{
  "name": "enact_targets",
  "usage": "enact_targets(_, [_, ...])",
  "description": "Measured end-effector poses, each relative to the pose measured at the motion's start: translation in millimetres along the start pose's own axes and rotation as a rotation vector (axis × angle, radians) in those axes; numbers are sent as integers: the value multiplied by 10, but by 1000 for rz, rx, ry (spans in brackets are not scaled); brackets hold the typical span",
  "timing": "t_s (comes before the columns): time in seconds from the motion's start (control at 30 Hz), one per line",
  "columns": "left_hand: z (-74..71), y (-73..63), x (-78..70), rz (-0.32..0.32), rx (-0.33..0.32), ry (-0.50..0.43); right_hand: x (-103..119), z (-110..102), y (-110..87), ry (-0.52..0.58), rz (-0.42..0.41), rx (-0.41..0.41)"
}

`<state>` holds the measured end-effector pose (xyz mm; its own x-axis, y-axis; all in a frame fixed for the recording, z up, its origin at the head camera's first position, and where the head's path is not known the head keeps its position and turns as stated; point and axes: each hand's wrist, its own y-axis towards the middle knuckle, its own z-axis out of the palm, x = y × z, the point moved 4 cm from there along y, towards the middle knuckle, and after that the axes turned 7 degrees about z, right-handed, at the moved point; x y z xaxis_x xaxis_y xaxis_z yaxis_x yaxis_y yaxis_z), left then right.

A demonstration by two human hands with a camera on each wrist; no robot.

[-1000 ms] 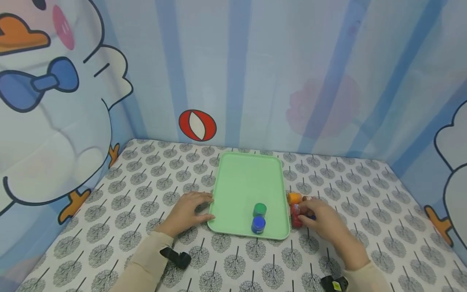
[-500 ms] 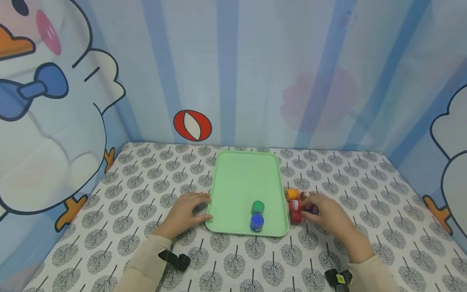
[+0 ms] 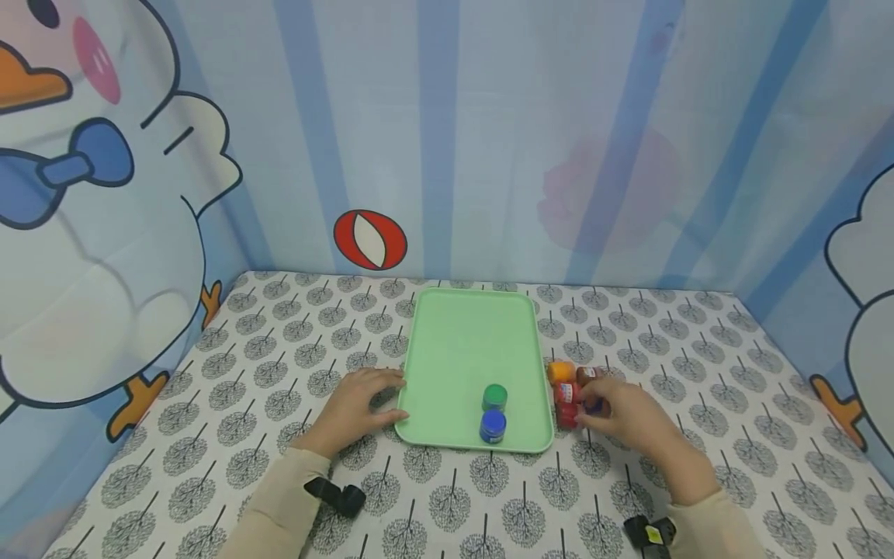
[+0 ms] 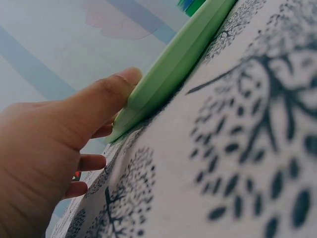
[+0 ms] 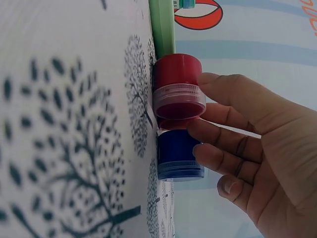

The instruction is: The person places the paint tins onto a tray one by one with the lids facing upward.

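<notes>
In the head view my left hand (image 3: 352, 411) rests at the left edge of the light green tray (image 3: 468, 334). Its thumb and fingertips touch the rim, as the left wrist view also shows. Just right of the tray, my right hand (image 3: 625, 411) reaches over small paint jars. Its thumb touches a red jar (image 5: 179, 74), and its bent fingertips are at a blue jar (image 5: 181, 148). Both jars appear to lie on their sides. A second red jar (image 3: 566, 393), an orange jar (image 3: 561, 372) and a brown jar (image 3: 588, 374) sit close by, partly hidden.
A green-lidded jar (image 3: 495, 396) and a blue-lidded jar (image 3: 493, 425) stand on the tray near its front right corner. The tree-patterned tablecloth (image 3: 272, 380) surrounds the tray. Behind it hangs a striped curtain (image 3: 489, 155) with cartoon prints.
My right hand has shifted slightly and uncovers more of the red jars, including a white label. The left hand stays at the tray edge. The head view has tilted a little.
</notes>
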<state>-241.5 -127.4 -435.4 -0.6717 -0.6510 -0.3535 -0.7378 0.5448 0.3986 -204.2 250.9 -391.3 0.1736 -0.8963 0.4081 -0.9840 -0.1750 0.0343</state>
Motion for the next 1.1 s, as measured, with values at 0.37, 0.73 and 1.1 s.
enact_targets(0.37, [-13, 14, -16, 3, -2, 8, 57, 34, 0, -168, -36, 3])
enact_targets(0.73, [4, -3, -8, -5, 7, 10, 73, 86, -17, -225, -45, -18])
enact_targets(1.1, [0, 7, -2, 2, 2, 17, 82, 72, -12, -192, -5, -19])
